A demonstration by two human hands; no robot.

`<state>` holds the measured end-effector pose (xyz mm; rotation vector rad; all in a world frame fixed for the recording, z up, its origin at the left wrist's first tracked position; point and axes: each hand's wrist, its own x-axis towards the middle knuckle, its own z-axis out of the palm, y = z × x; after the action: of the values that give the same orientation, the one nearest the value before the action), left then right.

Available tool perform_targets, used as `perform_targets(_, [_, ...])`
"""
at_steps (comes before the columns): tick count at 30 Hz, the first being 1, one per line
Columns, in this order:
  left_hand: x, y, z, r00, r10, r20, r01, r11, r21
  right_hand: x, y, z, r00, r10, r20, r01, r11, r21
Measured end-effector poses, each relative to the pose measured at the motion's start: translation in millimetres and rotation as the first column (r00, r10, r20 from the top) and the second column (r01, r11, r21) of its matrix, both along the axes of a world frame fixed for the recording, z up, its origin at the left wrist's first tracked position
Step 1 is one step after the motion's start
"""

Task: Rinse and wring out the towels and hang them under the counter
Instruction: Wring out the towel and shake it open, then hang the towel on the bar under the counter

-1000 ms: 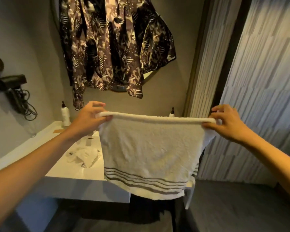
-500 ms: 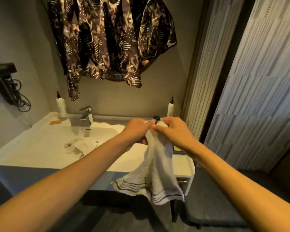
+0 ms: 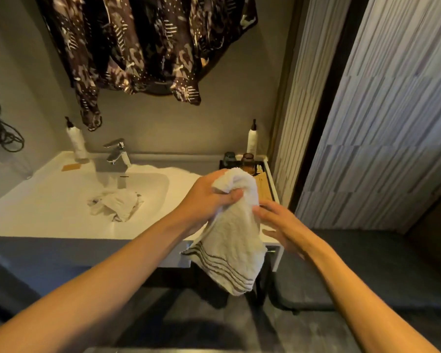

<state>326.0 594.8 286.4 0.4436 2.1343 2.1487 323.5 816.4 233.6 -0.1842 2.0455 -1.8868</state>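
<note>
A white towel (image 3: 236, 235) with dark stripes near its lower edge hangs folded in front of the white counter (image 3: 49, 220). My left hand (image 3: 209, 197) grips its bunched top. My right hand (image 3: 278, 222) lies flat against the towel's right side, fingers spread, not closed around it. A second white towel (image 3: 116, 203) lies crumpled in the sink basin (image 3: 153, 184) below the faucet (image 3: 116, 151). The space under the counter is dark; a short rail end (image 3: 271, 250) shows there beside the hanging towel.
Patterned dark shirts (image 3: 143, 44) hang on the wall above the sink. Pump bottles stand at the back left (image 3: 75, 141) and back right (image 3: 252, 136). A tray with jars (image 3: 247, 163) sits on the counter's right end. A slatted wall (image 3: 392, 110) closes the right side.
The towel was held spread wide between both hands, then folded in half. Now my left hand alone grips the top and my right hand has slid down its side.
</note>
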Motion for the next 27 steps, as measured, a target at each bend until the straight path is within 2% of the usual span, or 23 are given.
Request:
perform_targets(2, [-5.8,2.0,7.4,0.998,0.005,0.062,-0.008,0.999,0.044,-3.0,3.2,-22.6,0.968,0.098,0.23,-0.04,0.968,-0.247])
perform_targets(3, [-7.5,0.6,10.2,0.996,0.007,0.093,-0.012,0.998,0.056,-3.5,1.0,-27.2,0.958,0.109,0.267,-0.021,0.95,-0.313])
perform_targets(4, [-8.5,-0.2,12.1,0.993,0.007,0.119,-0.014,0.998,0.06,-3.9,-2.1,-27.6,0.96,0.1,0.262,-0.015,0.952,-0.307])
perform_targets(7, [-7.7,-4.8,16.1,0.991,0.035,0.126,-0.039,0.999,0.033,-7.2,-2.6,-4.7,0.989,-0.077,0.125,0.101,0.974,-0.202])
perform_targets(9, [-8.0,-12.4,17.2,0.991,0.094,0.092,-0.103,0.991,0.09,-17.3,15.2,11.6,0.98,-0.197,-0.019,0.184,0.944,-0.275])
perform_targets(12, [-15.3,-22.0,13.3,0.985,0.172,0.032,-0.174,0.945,0.277,-18.3,32.5,23.0,0.933,-0.27,-0.239,0.165,0.909,-0.383])
perform_targets(13, [-17.9,-21.9,5.1,0.979,0.196,0.06,-0.205,0.925,0.321,-19.3,28.9,14.0,0.946,-0.231,-0.23,0.137,0.922,-0.361])
perform_targets(15, [-16.1,-17.2,-39.7,0.942,0.231,0.242,-0.302,0.898,0.32,-20.4,7.8,-18.1,0.979,-0.149,-0.14,0.121,0.974,-0.191])
perform_targets(17, [-5.2,-12.9,-105.5,0.826,0.251,0.505,-0.428,0.862,0.271,-25.2,-8.9,-54.4,0.98,-0.193,-0.044,0.195,0.98,0.044])
perform_targets(18, [1.2,-12.4,-135.3,0.775,0.254,0.578,-0.46,0.855,0.24,-26.4,-15.1,-69.7,0.97,-0.242,-0.005,0.241,0.965,0.104])
perform_targets(22, [17.4,-9.5,-226.8,0.755,0.234,0.612,-0.385,0.914,0.126,-21.1,-23.6,-145.3,0.948,-0.314,0.045,0.31,0.947,0.081])
perform_targets(24, [19.4,-9.9,-262.1,0.719,0.287,0.633,-0.402,0.915,0.041,-17.9,-21.6,-183.7,0.927,-0.365,0.091,0.358,0.93,0.08])
perform_targets(27, [24.4,-11.4,-312.2,0.69,0.382,0.615,-0.402,0.909,-0.113,-9.5,-15.8,-243.5,0.929,-0.324,0.18,0.298,0.942,0.154])
